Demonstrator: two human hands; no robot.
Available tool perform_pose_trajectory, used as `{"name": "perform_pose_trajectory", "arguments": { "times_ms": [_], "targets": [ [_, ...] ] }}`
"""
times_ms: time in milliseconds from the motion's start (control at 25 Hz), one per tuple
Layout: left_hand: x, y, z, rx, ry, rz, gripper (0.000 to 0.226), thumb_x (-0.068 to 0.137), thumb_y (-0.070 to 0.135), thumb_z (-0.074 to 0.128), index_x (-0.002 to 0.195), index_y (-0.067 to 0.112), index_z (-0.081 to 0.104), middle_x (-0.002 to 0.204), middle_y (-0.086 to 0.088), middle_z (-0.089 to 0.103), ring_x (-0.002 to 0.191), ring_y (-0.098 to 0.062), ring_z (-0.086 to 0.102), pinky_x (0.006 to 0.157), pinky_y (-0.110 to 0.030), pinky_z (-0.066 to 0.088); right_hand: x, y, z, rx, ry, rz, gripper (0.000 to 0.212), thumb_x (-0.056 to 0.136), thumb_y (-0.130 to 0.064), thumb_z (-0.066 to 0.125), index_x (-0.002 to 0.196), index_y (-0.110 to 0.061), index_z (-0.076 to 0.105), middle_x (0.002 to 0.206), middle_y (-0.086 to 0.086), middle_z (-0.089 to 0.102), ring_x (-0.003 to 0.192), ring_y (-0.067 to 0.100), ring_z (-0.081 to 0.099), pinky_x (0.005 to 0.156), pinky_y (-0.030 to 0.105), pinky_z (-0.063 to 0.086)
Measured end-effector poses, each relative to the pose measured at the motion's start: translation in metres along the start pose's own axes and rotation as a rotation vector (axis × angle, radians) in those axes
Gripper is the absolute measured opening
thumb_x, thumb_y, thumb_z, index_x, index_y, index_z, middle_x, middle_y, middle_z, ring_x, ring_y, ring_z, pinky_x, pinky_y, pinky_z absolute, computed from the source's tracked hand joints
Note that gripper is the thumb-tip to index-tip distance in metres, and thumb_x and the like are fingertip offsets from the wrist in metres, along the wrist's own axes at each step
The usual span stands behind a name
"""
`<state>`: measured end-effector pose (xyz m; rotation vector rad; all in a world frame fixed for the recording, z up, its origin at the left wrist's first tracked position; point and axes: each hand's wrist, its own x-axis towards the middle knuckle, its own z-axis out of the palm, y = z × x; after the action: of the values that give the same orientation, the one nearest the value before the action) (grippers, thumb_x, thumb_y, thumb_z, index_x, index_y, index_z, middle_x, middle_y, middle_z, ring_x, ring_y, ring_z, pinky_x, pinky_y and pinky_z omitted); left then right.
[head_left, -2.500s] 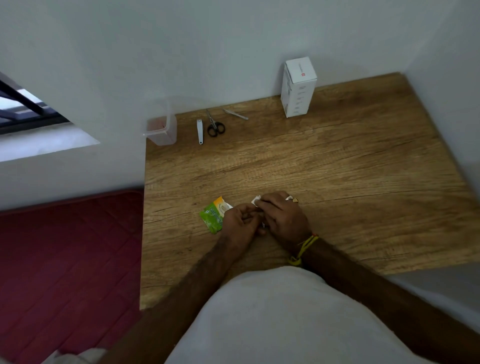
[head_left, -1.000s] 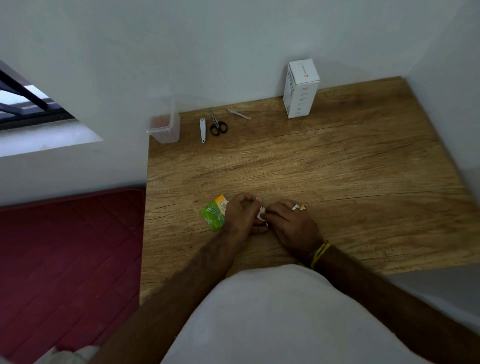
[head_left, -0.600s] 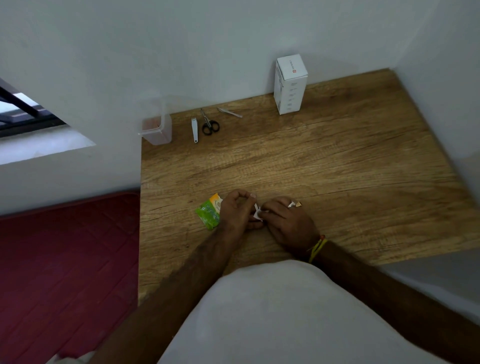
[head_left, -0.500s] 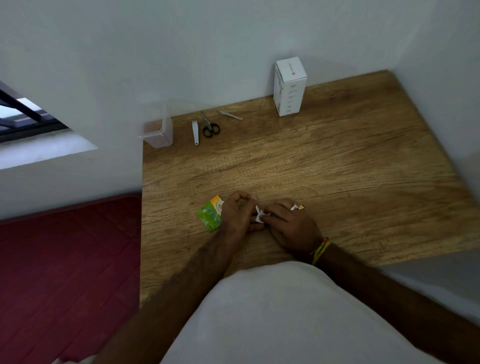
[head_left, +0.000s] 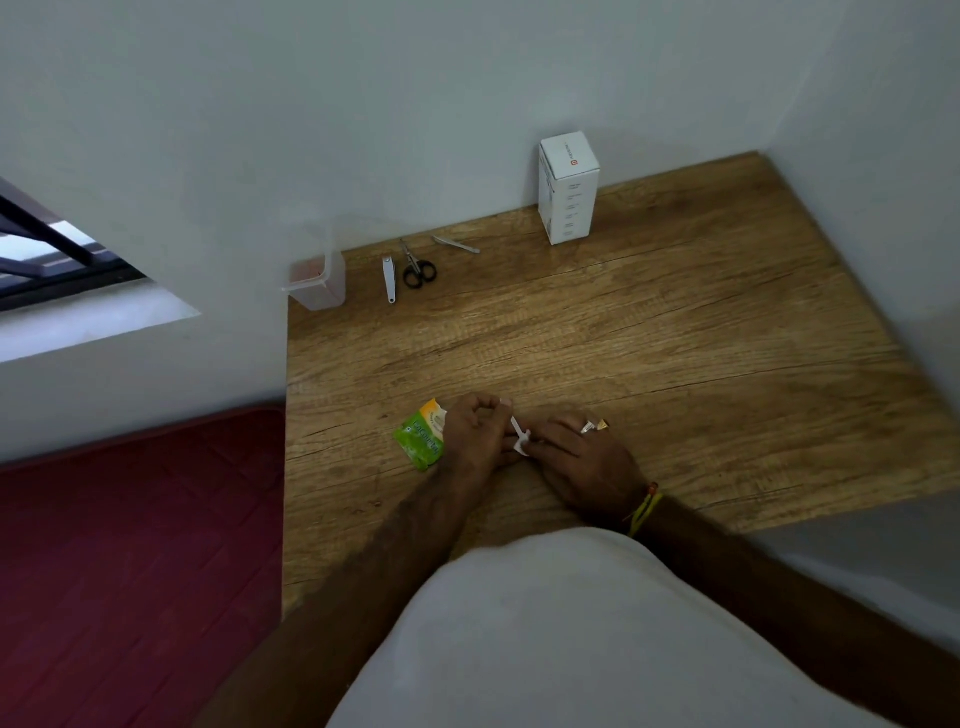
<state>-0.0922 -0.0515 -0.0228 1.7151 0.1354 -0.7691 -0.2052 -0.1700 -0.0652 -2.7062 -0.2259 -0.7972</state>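
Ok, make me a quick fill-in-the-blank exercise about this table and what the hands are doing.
1. The left hand and right hand together pinch a small piece coloured ____.
2. The packet beside the left hand is mainly ____.
3. The box by the back wall stands ____, not lying flat.
4. The scissors have handles coloured ____.
Missing words: white; green; upright; black.

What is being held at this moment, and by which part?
A small white paper-like strip, pinched at its ends between the fingertips of the left hand and right hand. Its exact kind is too small to tell.
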Motion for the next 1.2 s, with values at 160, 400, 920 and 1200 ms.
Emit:
{"name": "perform_pose_trajectory", "arguments": {
  "times_ms": [160,400,920,1200],
  "targets": [
    [0.0035,-0.0041,0.0005,0.033,0.048,0.022,0.011,0.095,0.017,0.064,0.097,0.007,0.059,0.085,-0.02,0.07,0.054,-0.016,0.065,0.046,-0.025,0.052,0.0003,0.0002,0.0002,-0.004,-0.022,-0.033,0.037,0.105,-0.023,0.039,0.104,-0.01,0.074,0.107,0.005,0.07,0.09,0.025,0.066,0.075,0.039,0.052],
    [0.0051,-0.0052,0.0026,0.009,0.029,0.018,0.014,0.097,0.016,0.061,0.102,0.004,0.055,0.086,-0.024,0.074,0.061,-0.026,0.07,0.052,-0.029,0.055,-0.0027,0.0014,0.0038,0.01,-0.022,-0.063,0.032,0.104,-0.021,0.043,0.105,-0.011,0.074,0.107,0.004,0.071,0.09,0.026,0.067,0.074,0.043,0.053],
    [-0.0008,-0.0003,0.0034,-0.03,-0.007,0.008,0.014,0.1,0.014,0.057,0.105,0.001,0.051,0.086,-0.024,0.074,0.057,-0.02,0.072,0.047,-0.026,0.056,-0.0063,0.0057,0.0059,0.066,-0.026,-0.04,0.031,0.1,-0.023,0.047,0.104,-0.009,0.073,0.104,0.006,0.071,0.091,0.026,0.065,0.073,0.04,0.054],
    [0.0015,-0.0033,0.0032,-0.031,0.01,0.017,0.016,0.098,0.012,0.059,0.106,0.0,0.054,0.082,-0.019,0.075,0.064,-0.022,0.074,0.056,-0.031,0.057,-0.0049,0.0047,0.006,0.069,-0.031,0.007,0.025,0.099,-0.021,0.053,0.106,-0.01,0.074,0.105,0.004,0.071,0.091,0.024,0.064,0.078,0.038,0.05]
  ]
}}
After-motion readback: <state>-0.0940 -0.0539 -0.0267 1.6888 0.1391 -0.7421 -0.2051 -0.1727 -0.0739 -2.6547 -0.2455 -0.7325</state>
